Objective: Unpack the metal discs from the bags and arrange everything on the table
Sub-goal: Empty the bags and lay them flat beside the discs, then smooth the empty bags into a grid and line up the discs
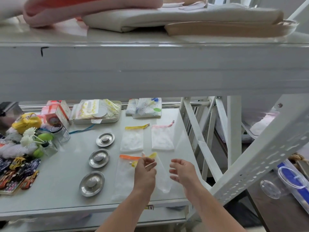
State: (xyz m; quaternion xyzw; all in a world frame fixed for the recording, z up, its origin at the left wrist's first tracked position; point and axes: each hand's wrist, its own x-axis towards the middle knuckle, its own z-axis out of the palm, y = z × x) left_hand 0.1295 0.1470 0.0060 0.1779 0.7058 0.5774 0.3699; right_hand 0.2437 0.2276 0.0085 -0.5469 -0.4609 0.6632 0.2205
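Three round metal discs with a central knob lie in a column on the grey table (63, 178): far (105, 139), middle (99, 158) and near (91, 183). Two flat white mesh bags lie to their right, one with a yellow drawstring (132, 141), one with a pink drawstring (161, 139). A bag with an orange band (124, 176) lies nearer. My left hand (145, 173) pinches the yellow-topped mesh bag (163, 178) by its upper edge, so it hangs over the table. My right hand (182, 169) hovers just right of that bag, fingers curled and apart, holding nothing.
A thick white shelf beam (150, 71) spans overhead with folded cloth on it. Toys, artificial flowers, small glass jars (62, 133) and boxes crowd the table's left side. A tray of packets (98, 113) and patterned packs stand at the back. White rack struts (250, 164) rise on the right.
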